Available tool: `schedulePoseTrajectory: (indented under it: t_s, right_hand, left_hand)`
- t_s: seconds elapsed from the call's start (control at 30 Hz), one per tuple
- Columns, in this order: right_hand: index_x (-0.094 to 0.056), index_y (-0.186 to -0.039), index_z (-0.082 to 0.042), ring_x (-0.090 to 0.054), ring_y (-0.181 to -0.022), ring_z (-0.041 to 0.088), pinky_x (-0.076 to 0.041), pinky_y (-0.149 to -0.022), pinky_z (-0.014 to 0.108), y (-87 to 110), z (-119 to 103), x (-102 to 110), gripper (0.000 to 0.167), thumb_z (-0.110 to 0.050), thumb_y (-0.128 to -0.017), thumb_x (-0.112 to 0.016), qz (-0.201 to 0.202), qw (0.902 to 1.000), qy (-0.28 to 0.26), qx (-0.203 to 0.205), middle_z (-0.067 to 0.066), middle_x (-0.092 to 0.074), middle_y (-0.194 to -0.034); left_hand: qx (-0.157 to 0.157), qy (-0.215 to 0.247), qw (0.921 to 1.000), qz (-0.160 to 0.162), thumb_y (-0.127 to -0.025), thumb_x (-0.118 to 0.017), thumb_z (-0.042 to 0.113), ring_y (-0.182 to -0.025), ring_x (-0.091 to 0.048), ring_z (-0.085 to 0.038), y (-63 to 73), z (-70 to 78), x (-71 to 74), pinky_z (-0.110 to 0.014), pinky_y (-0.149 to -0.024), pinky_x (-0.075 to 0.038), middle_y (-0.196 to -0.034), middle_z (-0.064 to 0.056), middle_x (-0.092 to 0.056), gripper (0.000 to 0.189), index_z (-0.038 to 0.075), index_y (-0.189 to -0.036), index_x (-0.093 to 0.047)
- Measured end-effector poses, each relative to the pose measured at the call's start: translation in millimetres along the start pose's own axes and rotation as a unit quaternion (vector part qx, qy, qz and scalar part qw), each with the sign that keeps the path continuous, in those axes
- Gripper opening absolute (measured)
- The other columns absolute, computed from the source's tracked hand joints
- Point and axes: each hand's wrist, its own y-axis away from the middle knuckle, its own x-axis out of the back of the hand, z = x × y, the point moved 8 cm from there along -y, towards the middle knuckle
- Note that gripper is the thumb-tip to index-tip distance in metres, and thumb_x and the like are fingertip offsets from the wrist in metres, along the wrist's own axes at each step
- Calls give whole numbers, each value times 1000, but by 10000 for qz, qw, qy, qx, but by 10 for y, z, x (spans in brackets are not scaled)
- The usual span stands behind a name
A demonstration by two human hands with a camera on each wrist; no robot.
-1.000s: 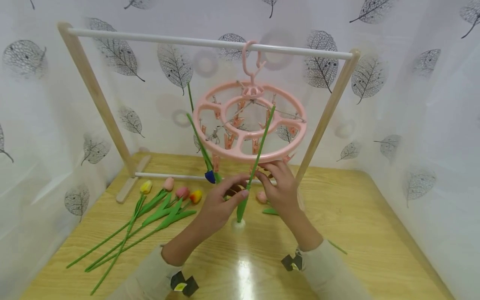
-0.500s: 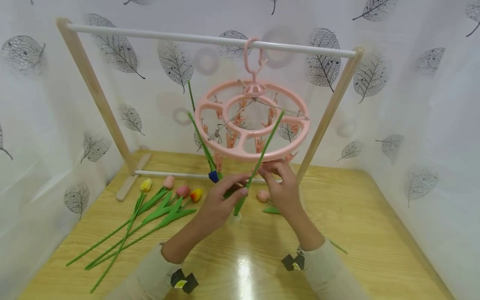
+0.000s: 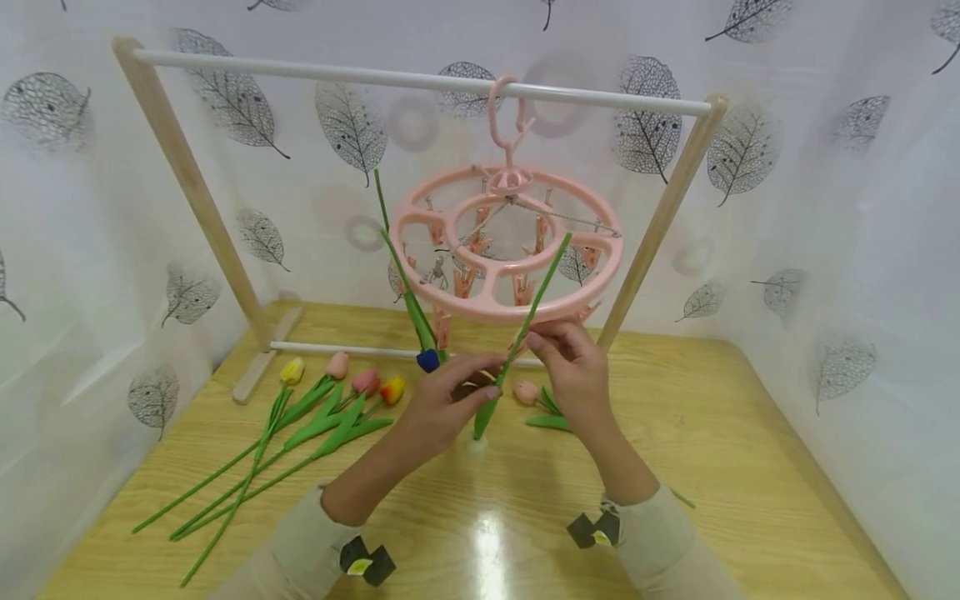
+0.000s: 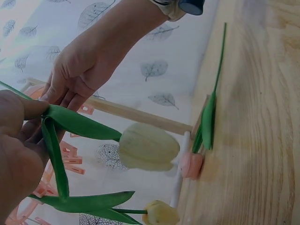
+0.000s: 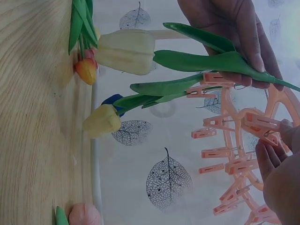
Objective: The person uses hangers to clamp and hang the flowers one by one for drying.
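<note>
Tulip, cream-white, artificial, pinched in left hand; probably light, bendy, best held by green stem. Right hand pinches pink plastic clip; bite unclear.

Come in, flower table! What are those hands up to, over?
Left hand pinches white tulip, upside down. Right hand pinches pink clip; stem not in it yet. Yellow tulip hanging nearby, not visibly blocking.
</note>
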Motion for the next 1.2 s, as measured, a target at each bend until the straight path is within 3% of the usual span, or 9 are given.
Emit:
schedulePoseTrajectory:
  t_s: [0.3, 0.43, 0.57, 0.93, 1.2]
  right_hand:
    - [-66, -102, 10, -68, -95, 10, -57, -88, 25, -4, -42, 12, 10, 2, -95, -65, 72, 9999, -118, -26, 10, -64, -104]
    - [-68, -101, 6, -67, -91, 9, -58, -84, 24, 6, -44, 34, 9, 0, -96, -65, 193, 9997, 7, -131, 10, -67, -102]
    - [-69, -101, 5, -68, -90, 10, -57, -81, 22, 17, -39, 43, 9, 0, -96, -64, 271, 9995, -40, -178, 10, -68, -101]
    - [-69, -106, 13, -66, -96, 9, -57, -90, 24, 74, -74, -23, 21, -5, -97, -65, 421, 9978, -408, -308, -3, -64, -105]
    - [-67, -105, 18, -66, -95, 9, -56, -90, 23, 93, -95, -59, 22, -2, -96, -63, 481, 9964, -643, -267, -3, -64, -105]
  left_hand:
    - [675, 3, 9977, 87, -101, -63, 17, -111, -65, -19, -2, -101, 20, -27, -90, -57, -125, -9, -66, 39, 16, -140, -60]
    - [773, -11, 9968, 226, -100, -64, 20, -111, -65, -17, 1, -119, 44, -28, -89, -57, -122, -5, -67, 39, 20, -139, -61]
    - [631, -64, 9973, 369, -100, -65, 20, -109, -66, -17, 5, -106, 60, -28, -88, -58, -120, -4, -68, 38, 19, -138, -62]
    - [-184, -257, 9966, 756, -99, -65, 11, -102, -67, -16, 16, -60, 66, -27, -84, -59, -115, -8, -68, 37, 10, -135, -64]
    - [-389, -344, 9951, 844, -98, -65, 8, -99, -67, -17, 24, -32, 40, -27, -83, -59, -112, -8, -68, 35, 8, -133, -65]
